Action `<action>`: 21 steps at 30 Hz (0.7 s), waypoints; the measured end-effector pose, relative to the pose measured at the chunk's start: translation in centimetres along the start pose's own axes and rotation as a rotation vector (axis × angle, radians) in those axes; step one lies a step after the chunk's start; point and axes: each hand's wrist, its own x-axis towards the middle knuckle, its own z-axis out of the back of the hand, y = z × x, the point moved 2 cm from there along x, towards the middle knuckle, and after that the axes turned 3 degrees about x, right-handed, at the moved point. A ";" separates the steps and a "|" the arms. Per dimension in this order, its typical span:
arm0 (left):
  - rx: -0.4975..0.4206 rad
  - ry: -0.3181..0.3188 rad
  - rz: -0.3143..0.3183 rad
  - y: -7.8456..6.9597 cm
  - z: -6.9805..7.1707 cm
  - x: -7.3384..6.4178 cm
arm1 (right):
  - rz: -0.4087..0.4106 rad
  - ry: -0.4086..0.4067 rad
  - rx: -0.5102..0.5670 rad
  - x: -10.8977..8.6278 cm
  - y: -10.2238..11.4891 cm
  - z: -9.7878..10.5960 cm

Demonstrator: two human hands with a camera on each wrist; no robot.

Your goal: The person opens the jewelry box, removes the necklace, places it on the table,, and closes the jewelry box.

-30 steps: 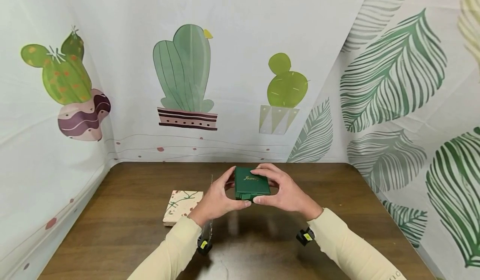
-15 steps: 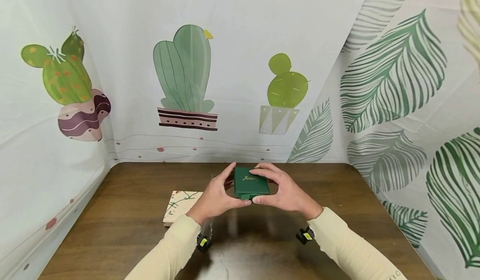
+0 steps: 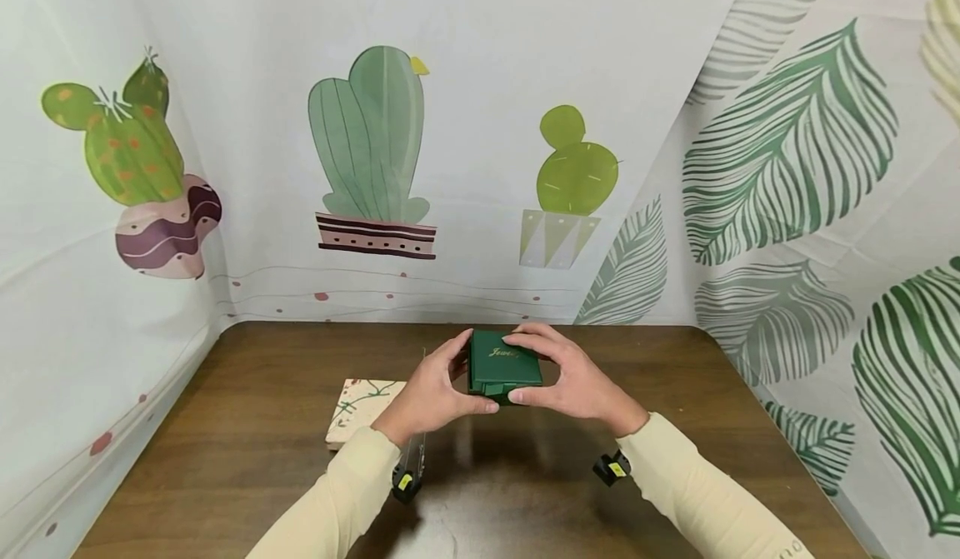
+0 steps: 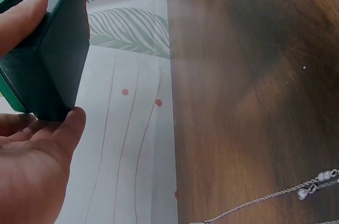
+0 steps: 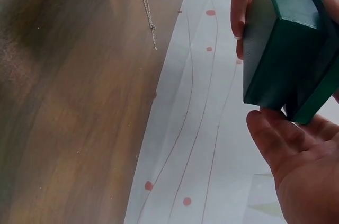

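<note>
Both hands hold a small dark green jewelry box (image 3: 504, 359) above the table, its lid marked with gold script. My left hand (image 3: 429, 394) grips its left side, thumb toward the front and fingers along the side. Gripping the right side, my right hand (image 3: 567, 378) has its thumb on the front and a finger over the top. In the right wrist view, a narrow dark gap runs between the box's body (image 5: 283, 38) and its lid part (image 5: 318, 94). What lies inside the box is hidden.
On the brown table (image 3: 600, 509), a cream patterned box (image 3: 363, 409) stands left, partly behind the left wrist. A fine silver chain necklace (image 4: 254, 199) with pearl-like beads (image 4: 324, 176) lies nearby. A printed cloth (image 3: 480, 167) hangs behind the table.
The green box has tilted slightly, and a little more of its front shows below the lid. My left thumb has drawn slightly away from the right thumb.
</note>
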 end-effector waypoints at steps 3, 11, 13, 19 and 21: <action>0.022 0.003 -0.007 -0.2 0.0 0.0 | 0.008 0.003 -0.002 -0.1 -0.2 0.1; 0.091 -0.007 -0.015 -0.2 0.0 0.0 | 0.007 0.010 -0.006 -0.4 -0.4 0.3; 0.101 -0.011 -0.017 -0.2 0.0 0.0 | 0.003 0.013 -0.009 -0.4 -0.5 0.4; 0.120 -0.019 -0.004 -0.1 0.0 0.0 | -0.012 0.012 -0.032 -0.6 -0.5 0.6; 0.120 -0.021 0.001 -0.1 0.0 0.0 | -0.018 0.012 -0.032 -0.7 -0.5 0.7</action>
